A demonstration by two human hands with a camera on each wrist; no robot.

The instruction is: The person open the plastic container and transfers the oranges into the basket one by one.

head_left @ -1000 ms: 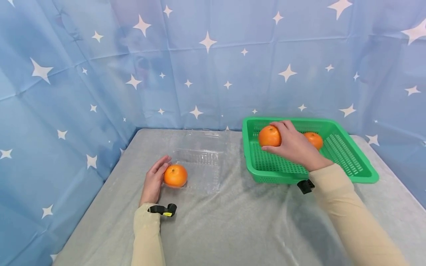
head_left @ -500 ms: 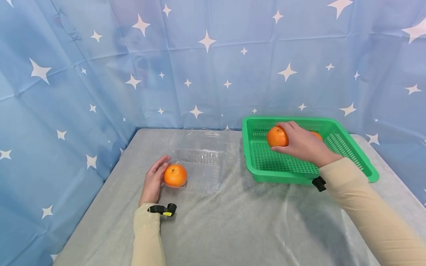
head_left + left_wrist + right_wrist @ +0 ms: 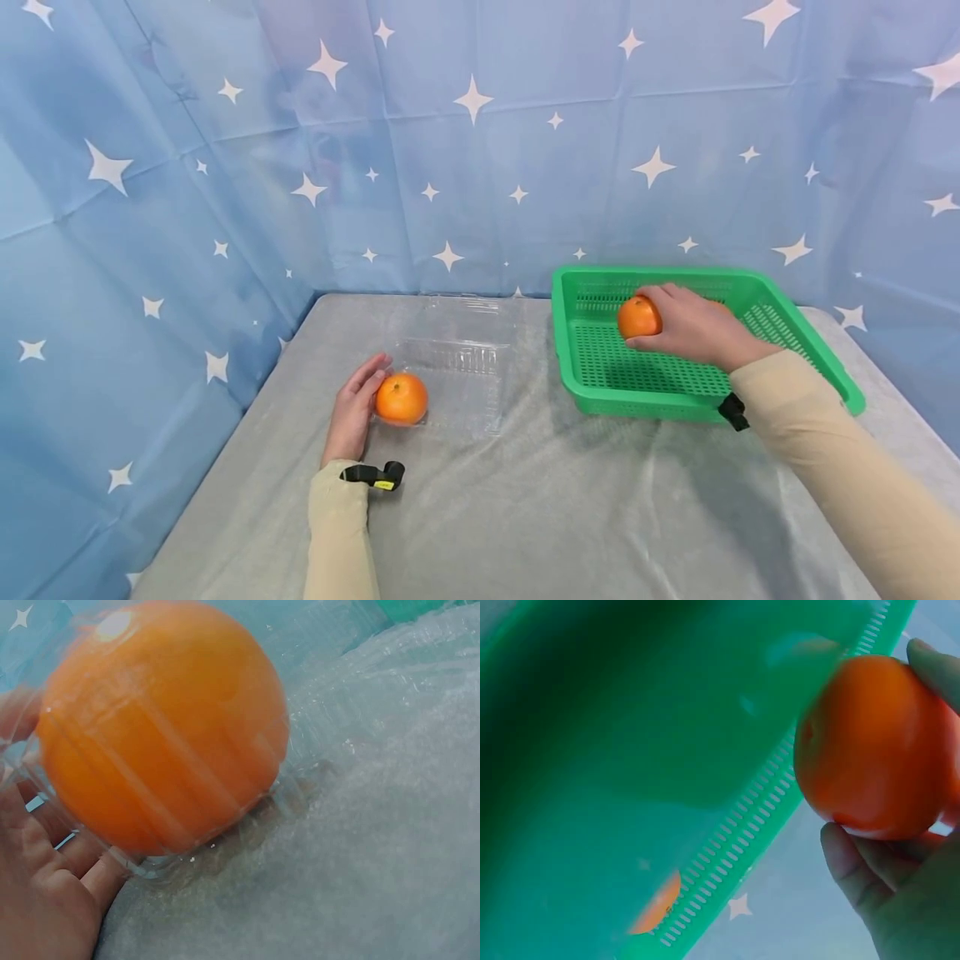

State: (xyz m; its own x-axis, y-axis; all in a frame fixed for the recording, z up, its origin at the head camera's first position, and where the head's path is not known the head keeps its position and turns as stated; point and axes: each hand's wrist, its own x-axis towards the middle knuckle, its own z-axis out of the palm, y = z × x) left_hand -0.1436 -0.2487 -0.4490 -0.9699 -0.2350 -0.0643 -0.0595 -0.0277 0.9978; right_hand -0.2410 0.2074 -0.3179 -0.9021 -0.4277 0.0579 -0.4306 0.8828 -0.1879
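My right hand [image 3: 693, 327] holds an orange [image 3: 640, 317] over the green basket [image 3: 581, 402], fingers on one side and thumb on the other. Most of a second orange [image 3: 720, 307] inside the basket is hidden behind that hand; part of an orange [image 3: 660, 907] also shows past the basket wall in the right wrist view. At the left, another orange [image 3: 402, 398] sits in the near-left part of a clear plastic clamshell box [image 3: 468, 392]. Fairly straight fingers of my left hand [image 3: 352, 414] lie against the box's left side, beside that orange, seen through the plastic in the left wrist view.
The box's clear lid [image 3: 468, 312] lies open toward the back. A grey cloth covers the table [image 3: 525, 517]. Behind it hangs a blue curtain [image 3: 495, 167] with white stars, which also runs along the left side.
My right hand has moved to the right within the basket area with its orange, covering more of the orange behind it. My left hand keeps its place at the box.
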